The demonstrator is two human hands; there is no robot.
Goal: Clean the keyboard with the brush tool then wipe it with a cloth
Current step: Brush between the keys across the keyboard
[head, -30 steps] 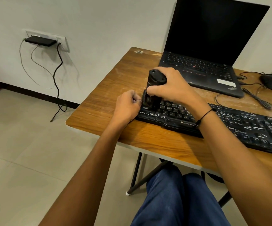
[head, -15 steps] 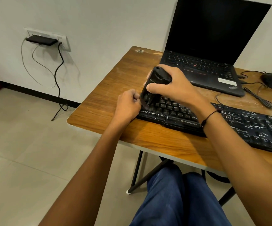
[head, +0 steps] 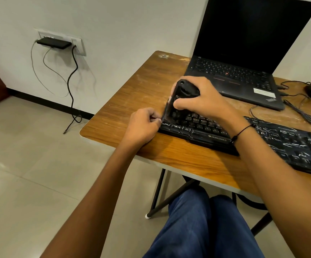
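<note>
table [head: 151, 86]: wood-grain top, worn and scuffed, slight sheen, pale edge band
keyboard [head: 290, 144]: black plastic, matt, streaked with pale marks
brush tool [head: 185, 91]: black plastic, smooth, faintly glossy
laptop [head: 244, 53]: matt black casing, dark glossy screen
floor [head: 30, 164]: pale tiles, polished, reflecting light
wall [head: 123, 25]: painted, matt
trousers [head: 203, 224]: blue cloth

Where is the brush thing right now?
In the head view the brush tool is gripped in the right hand, standing on the left end of the keyboard, just in front of the laptop and beside the left hand.
</note>
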